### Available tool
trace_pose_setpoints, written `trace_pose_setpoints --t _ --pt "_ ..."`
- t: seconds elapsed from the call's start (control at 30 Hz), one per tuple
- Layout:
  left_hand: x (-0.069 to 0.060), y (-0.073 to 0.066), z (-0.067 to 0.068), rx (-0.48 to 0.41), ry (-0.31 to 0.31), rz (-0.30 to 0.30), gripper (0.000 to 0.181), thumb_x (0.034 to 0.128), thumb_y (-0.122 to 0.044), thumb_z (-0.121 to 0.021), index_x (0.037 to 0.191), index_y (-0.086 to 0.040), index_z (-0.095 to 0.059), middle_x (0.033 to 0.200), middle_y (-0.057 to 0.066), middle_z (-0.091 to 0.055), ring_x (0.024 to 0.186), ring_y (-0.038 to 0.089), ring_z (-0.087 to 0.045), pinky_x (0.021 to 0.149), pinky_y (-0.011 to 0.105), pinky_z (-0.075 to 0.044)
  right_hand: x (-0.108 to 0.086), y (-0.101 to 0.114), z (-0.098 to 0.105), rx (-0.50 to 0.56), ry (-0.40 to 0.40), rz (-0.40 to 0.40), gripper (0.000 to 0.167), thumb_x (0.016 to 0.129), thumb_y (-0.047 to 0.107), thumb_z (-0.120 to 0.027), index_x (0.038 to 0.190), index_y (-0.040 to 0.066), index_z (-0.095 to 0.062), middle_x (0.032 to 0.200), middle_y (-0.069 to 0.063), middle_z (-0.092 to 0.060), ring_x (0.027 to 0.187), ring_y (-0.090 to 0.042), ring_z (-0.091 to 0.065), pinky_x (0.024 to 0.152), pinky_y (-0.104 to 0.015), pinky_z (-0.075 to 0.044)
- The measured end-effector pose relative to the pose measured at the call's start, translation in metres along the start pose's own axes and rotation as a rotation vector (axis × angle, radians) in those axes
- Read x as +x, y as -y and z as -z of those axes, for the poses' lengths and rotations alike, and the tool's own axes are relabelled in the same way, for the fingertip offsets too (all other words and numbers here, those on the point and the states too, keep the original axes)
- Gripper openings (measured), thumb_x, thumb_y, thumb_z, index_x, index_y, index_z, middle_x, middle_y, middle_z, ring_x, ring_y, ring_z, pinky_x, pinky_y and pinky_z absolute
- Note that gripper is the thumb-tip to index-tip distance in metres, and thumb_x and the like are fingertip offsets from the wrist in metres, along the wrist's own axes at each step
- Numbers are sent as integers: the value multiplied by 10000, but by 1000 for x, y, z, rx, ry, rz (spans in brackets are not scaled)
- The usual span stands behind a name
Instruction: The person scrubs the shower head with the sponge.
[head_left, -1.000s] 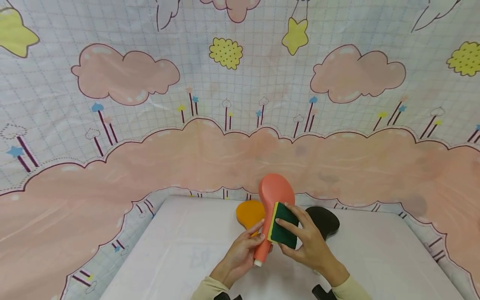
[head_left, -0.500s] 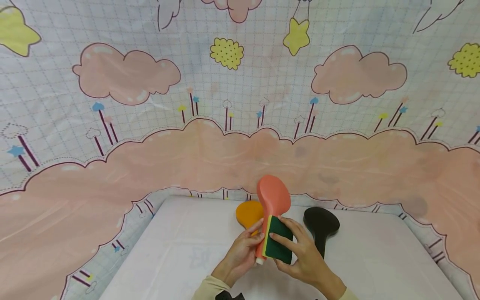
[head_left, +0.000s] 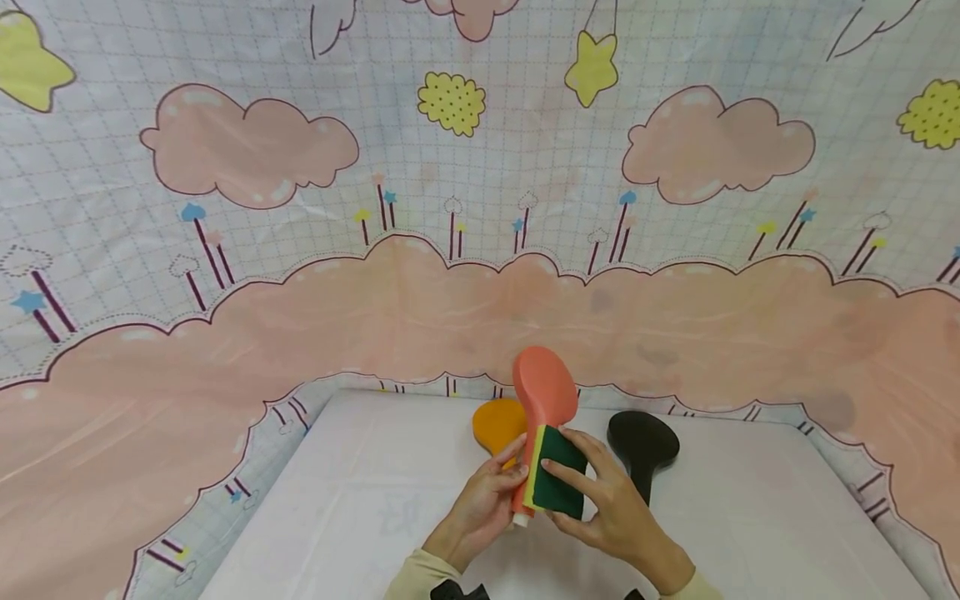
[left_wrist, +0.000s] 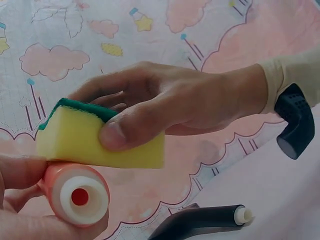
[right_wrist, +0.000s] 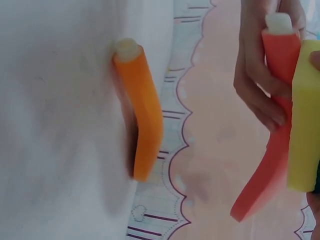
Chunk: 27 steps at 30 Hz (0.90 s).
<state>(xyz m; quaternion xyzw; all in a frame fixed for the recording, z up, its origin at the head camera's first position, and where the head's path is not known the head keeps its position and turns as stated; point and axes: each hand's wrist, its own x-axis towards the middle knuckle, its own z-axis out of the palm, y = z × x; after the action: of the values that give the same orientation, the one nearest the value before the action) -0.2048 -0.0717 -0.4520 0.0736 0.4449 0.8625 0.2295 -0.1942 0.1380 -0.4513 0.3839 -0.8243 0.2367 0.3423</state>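
Observation:
In the head view my left hand [head_left: 480,500] grips the handle of a coral shower head [head_left: 546,383], its round head pointing up and away. Its white hollow end faces the left wrist camera. My right hand [head_left: 618,508] pinches a yellow sponge [left_wrist: 100,140] with a green scouring side [head_left: 562,479]. The sponge's yellow face lies against the shower head's handle, the thumb on its yellow part and the fingers over the green. Behind the left hand an orange shower head [head_left: 498,425] lies partly hidden. A black shower head [head_left: 643,442] lies beyond the right hand.
All this is over a white table [head_left: 360,483]. A patterned cloth [head_left: 450,317] with clouds and stars hangs behind it and runs round its sides. Dark camera mounts [left_wrist: 296,120] sit at the wrists.
The right hand and sponge have slid down the coral shower head from near its neck to lower on the handle, then slightly back up. The coral head has swung a little left.

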Motion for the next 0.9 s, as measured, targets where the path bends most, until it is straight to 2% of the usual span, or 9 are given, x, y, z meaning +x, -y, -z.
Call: trace_pose_setpoints --t 0.13,0.23,0.37,0.47,0.57,0.77,0.9 --pt "-3 0 -2 -2 -1 9 573 1023 -61 -445 1562 -127 -262 1526 151 -410 1251 185 -548 1111 362 -415 5 -6 3 15 -29 1 514 838 549 -704 1270 274 -656 1456 -138 -491 1262 -258 -485 1076 -256 -434" --pt "-5 -1 -2 -6 5 17 582 1018 -55 -449 1563 -130 -259 1521 163 -408 1218 186 -562 1064 346 -464 9 -11 4 33 -55 15 512 856 551 -679 1272 253 -657 1453 -155 -491 1254 -267 -489 1123 -161 -324" --pt "-6 0 -3 -41 11 30 593 1013 -60 -463 1564 -137 -257 1574 172 -322 1205 198 -568 1018 350 -494 11 -13 4 60 -65 28 501 873 535 -666 1277 239 -655 1456 -167 -484 1265 -275 -481 1131 -152 -301" --pt "-6 0 -3 -77 13 34 593 1013 -62 -469 1563 -141 -263 1605 162 -268 1246 218 -556 1059 379 -471 11 -13 4 74 -67 32 491 872 516 -677 1271 231 -659 1450 -175 -485 1269 -283 -473 1141 -144 -272" --pt "-5 0 -3 -98 7 35 583 1015 -61 -468 1559 -145 -277 1603 152 -281 1290 227 -532 1106 391 -420 10 -11 3 75 -67 26 484 860 500 -699 1264 236 -663 1447 -174 -487 1270 -279 -468 1142 -134 -260" --pt "-2 -1 -5 -100 7 13 579 1016 -59 -470 1558 -137 -279 1608 138 -271 1337 213 -486 1145 365 -360 7 -5 2 63 -47 -9 499 806 452 -771 1255 259 -666 1457 -148 -481 1282 -252 -461 1122 -174 -329" --pt "0 -2 -6 -93 30 -3 590 1023 -82 -466 1567 -129 -244 1635 120 -197 1361 214 -459 1145 357 -354 4 -2 2 63 -51 -14 510 788 430 -789 1252 256 -668 1456 -150 -482 1294 -260 -459 1140 -188 -301"
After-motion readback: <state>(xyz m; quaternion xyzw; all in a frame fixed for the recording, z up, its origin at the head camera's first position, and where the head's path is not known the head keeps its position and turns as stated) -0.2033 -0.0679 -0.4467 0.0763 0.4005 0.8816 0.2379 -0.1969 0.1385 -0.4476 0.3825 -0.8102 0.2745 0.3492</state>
